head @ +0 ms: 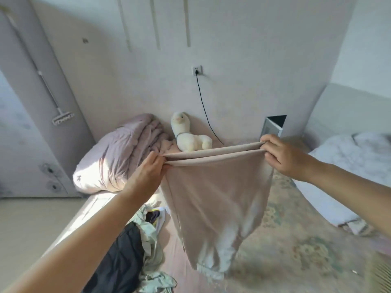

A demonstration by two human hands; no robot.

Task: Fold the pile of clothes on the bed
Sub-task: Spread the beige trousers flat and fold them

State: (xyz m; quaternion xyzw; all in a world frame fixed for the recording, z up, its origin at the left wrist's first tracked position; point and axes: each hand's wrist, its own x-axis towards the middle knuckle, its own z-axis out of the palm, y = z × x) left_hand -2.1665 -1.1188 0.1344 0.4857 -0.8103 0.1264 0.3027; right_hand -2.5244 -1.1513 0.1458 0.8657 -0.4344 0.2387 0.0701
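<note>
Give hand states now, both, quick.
Left hand: pinching one end of the beige trousers waistband.
Right hand: pinching the other end.

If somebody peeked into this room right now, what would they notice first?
First, the beige soft garment stretched out in mid-air over the bed, its top edge pinched by the left hand and the right hand. Behind it, a cream plush llama toy sits by the wall beside a bundled pale pink quilt. Low on the left lies a jumble of unfolded black and pale green clothes.
</note>
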